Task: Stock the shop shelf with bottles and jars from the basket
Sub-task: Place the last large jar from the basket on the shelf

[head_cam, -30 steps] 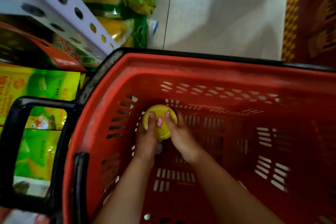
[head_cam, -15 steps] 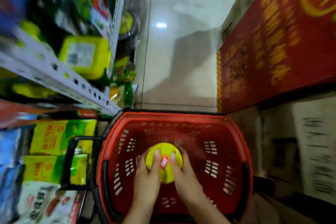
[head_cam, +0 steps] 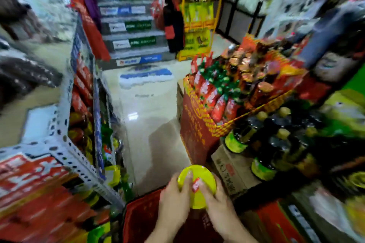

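A jar with a round yellow lid [head_cam: 199, 180] and a small red label is held up between both hands, above the red basket [head_cam: 142, 219] at the bottom of the view. My left hand [head_cam: 173, 203] grips its left side, my right hand [head_cam: 219, 205] its right side, fingers over the lid. The jar's body is hidden under my hands. A white perforated metal shelf [head_cam: 65, 154] with packaged goods runs along the left. The picture is blurred by head motion.
On the right, dark bottles with yellow labels [head_cam: 262, 144] stand on a cardboard box [head_cam: 231, 171], beside a red display carton of snack packs [head_cam: 227, 89]. A pale tiled aisle [head_cam: 150, 124] runs ahead to more shelving and a yellow rack [head_cam: 197, 16].
Both hands have lifted the yellow-lidded jar up out of the red basket. My view has swung up from the basket to the aisle and shelves.
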`<state>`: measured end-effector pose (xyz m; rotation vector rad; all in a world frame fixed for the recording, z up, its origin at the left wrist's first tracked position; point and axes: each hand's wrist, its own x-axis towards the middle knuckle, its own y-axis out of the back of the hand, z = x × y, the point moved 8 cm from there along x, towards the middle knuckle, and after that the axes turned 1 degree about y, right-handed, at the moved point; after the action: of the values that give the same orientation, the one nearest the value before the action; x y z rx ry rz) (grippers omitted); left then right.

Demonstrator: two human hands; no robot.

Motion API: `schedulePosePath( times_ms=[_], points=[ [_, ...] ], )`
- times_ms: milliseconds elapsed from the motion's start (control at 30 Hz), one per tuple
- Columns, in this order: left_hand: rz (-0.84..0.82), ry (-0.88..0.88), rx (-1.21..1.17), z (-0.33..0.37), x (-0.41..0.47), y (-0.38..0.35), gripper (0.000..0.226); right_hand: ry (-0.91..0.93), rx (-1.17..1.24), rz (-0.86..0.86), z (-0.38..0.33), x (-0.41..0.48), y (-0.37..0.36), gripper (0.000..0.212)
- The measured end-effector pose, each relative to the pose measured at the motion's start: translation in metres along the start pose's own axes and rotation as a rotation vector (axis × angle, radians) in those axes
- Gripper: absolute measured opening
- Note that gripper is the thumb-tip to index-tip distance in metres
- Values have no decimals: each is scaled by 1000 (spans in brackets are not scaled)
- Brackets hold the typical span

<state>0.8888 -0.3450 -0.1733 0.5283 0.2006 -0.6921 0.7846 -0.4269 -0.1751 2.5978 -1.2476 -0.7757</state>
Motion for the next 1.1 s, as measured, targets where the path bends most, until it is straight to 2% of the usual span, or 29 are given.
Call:
schedulePosePath(
  times_ms=[133, 267, 400, 433, 600, 667, 933, 1100],
  points=[
    [-86, -153, 6, 58, -43, -15, 36, 16, -23, 163, -25, -43, 62, 48],
    [-296, -307, 43, 112, -98, -68, 54, 11, 27, 365, -20, -107, 140, 51],
    [-477, -436, 131, 149, -168, -132, 48, -81, 27, 540, 13, -175, 211, 58],
    [-553, -466, 170, 156, -202, -153, 49, -94, 34, 637, 28, -206, 234, 58],
    [-741, -598, 240, 162, -318, -227, 53, -174, 148, 913, 80, -325, 300, 46],
    [-832, -655, 274, 158, -375, -250, 51, -189, 185, 993, 103, -379, 318, 47],
    [-1106, -817, 411, 134, -595, -322, 48, -245, 243, 1201, 195, -582, 381, 41],
    [-1228, -834, 433, 131, -699, -363, 65, -284, 248, 1288, 233, -672, 423, 53]
  ],
)
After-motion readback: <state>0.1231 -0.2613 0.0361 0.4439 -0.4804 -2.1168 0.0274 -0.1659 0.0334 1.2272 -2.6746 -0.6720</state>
